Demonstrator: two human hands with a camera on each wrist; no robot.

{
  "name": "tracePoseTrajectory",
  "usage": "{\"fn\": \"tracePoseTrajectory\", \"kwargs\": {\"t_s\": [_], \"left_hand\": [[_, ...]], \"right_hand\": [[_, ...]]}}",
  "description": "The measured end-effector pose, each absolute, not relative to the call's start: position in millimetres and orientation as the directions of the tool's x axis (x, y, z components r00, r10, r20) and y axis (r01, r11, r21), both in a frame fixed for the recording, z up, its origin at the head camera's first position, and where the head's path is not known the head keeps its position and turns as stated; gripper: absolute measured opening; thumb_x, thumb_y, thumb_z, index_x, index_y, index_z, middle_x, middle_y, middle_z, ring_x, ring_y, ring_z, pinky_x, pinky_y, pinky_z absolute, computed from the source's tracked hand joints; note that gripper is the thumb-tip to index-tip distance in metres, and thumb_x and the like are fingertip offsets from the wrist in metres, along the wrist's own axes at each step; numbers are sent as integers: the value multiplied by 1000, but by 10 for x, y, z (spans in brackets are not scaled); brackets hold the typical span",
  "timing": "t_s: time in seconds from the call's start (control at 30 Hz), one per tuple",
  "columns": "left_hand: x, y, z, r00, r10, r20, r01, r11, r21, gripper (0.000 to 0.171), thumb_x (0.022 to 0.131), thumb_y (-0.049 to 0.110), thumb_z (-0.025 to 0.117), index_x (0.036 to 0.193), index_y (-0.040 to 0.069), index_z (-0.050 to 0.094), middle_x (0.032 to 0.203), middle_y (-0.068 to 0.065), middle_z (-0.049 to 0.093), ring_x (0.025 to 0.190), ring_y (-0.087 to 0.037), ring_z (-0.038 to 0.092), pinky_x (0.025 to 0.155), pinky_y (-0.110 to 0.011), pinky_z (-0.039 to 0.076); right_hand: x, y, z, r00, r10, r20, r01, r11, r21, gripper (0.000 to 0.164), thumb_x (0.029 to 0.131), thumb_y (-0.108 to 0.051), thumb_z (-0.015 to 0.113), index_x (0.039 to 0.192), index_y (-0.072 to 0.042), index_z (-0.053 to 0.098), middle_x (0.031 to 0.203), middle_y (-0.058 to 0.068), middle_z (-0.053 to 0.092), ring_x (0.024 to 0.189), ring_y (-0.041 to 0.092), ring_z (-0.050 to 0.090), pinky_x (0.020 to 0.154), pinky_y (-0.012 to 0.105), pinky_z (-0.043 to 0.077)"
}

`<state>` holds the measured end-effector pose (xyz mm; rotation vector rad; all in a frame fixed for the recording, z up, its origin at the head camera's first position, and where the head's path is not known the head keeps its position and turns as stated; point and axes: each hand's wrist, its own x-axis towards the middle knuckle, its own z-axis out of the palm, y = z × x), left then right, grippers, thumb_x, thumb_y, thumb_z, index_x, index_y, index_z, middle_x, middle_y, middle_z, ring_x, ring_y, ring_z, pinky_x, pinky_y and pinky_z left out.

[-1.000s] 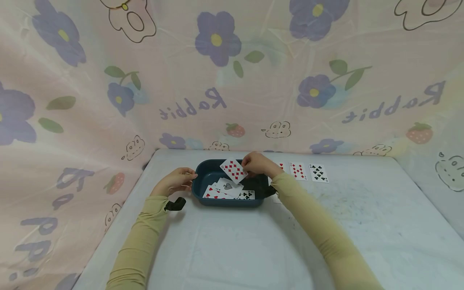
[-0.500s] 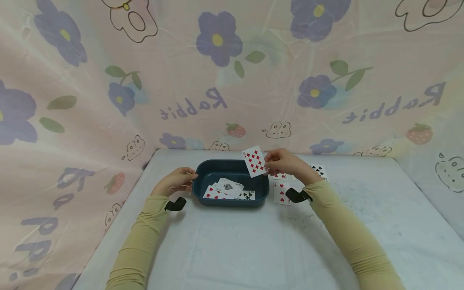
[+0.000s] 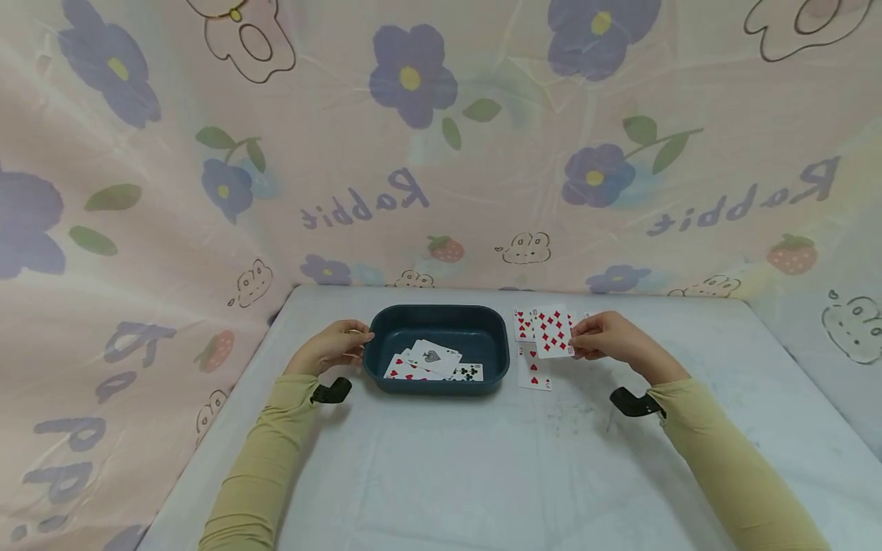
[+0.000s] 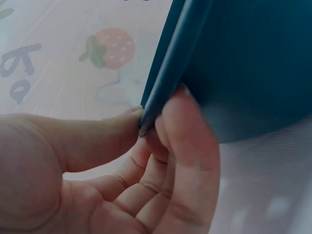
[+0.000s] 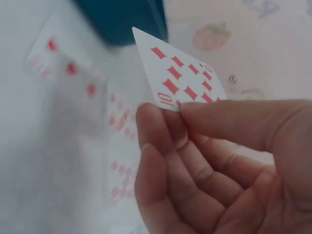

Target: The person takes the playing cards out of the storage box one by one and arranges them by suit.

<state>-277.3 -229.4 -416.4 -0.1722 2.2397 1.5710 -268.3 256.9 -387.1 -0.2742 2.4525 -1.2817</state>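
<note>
My left hand (image 3: pixel 331 346) pinches the left rim of a dark blue oval bin (image 3: pixel 434 388), thumb outside and forefinger tucked under the lip in the left wrist view. Inside lie several playing cards, among them an ace of spades (image 3: pixel 432 354), a hearts card (image 3: pixel 403 368) and a clubs card (image 3: pixel 470 373). My right hand (image 3: pixel 616 342) holds a ten of diamonds (image 5: pixel 183 73) between thumb and fingers by one corner, face toward the head camera. It hangs over the cards laid out right of the bin and partly hides them.
Right of the bin a hearts card (image 3: pixel 523 324) lies in the back row, with a three of hearts (image 3: pixel 534 370) in front of it. Other cards of that row are mostly covered by the held card and hand. A patterned curtain (image 3: pixel 482 191) rises behind the white table (image 3: pixel 441 474).
My right hand has lifted the ten of diamonds out of the bin and carried it right, over the laid-out cards. My left hand has stayed at the bin's rim.
</note>
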Motion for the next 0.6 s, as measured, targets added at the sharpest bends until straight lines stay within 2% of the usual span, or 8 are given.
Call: {"fn": "tracePoseTrajectory", "kwargs": {"t_s": [0.4, 0.6], "left_hand": [[-2757, -2294, -4147, -910, 140, -390, -322, 354, 878, 22, 99, 17, 55, 112, 0, 49, 89, -8, 52, 73, -17, 56, 71, -34, 53], [-2757, -2291, -4155, -911, 137, -388, -322, 352, 879, 23, 99, 17, 55, 113, -1, 49, 90, -9, 53, 74, -18, 56, 71, -34, 53]], "right_hand": [[-2530, 2964, -4232, -886, -277, -371, 191, 513, -837, 28, 95, -13, 59, 109, 11, 59, 85, 6, 67, 75, 15, 64, 70, 31, 54], [-2495, 3028, -4361, -866, -283, -411, 240, 486, -840, 21, 96, -11, 55, 101, 8, 62, 79, 6, 67, 72, 15, 65, 68, 30, 54]]}}
